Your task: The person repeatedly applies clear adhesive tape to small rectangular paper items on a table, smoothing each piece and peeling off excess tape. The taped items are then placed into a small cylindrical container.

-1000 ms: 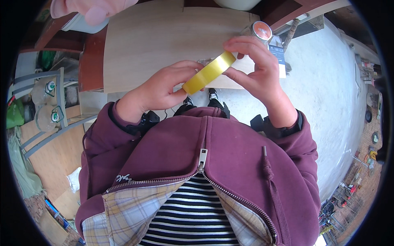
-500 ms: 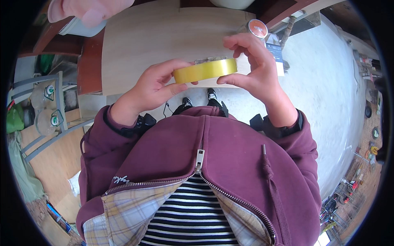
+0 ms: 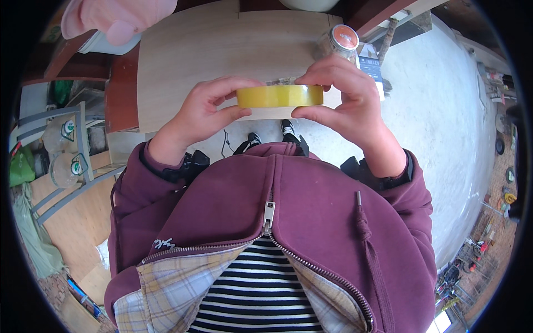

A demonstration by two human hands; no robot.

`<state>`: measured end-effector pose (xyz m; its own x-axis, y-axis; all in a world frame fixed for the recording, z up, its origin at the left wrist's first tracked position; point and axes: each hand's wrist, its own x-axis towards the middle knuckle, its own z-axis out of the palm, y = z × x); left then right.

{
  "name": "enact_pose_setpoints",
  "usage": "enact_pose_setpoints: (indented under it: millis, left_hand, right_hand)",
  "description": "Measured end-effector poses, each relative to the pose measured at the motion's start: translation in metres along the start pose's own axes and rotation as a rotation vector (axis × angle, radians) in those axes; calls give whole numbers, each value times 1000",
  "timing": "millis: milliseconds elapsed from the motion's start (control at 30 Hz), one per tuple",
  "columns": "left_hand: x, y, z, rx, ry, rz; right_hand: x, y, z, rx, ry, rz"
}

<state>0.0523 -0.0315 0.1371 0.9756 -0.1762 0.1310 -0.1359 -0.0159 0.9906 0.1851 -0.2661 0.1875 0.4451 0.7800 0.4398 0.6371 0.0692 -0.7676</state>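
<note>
In the upper centre of the frame, a glossy yellow ring-shaped roll of plastic tape (image 3: 280, 96) now sits level, its earlier slant gone, apparently being turned between the hands. The half-curled left hand (image 3: 202, 111) pinches its left end; the right hand (image 3: 351, 95), spread loose a moment ago, grips its right end. Beyond stretches a pale wooden tabletop (image 3: 189, 55).

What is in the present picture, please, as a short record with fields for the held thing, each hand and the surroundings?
Held thing: yellow tape roll, seen edge-on, roughly level
Left hand: fingers and thumb at its left end
Right hand: fingers and thumb at its right end
Surface beyond: pale tabletop
Beyond right hand: orange-lidded jar
Clothing: maroon jacket, striped shirt
</note>
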Motion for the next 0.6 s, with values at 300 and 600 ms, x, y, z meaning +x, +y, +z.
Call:
enact_pose_setpoints:
  millis: [300,600]
  left_hand:
    - [1,0,2,-143,49,13]
    - [9,13,4,654,272,275]
  right_hand:
    - [-2,5,-2,91,76,-10]
    - [0,8,2,21,220,84]
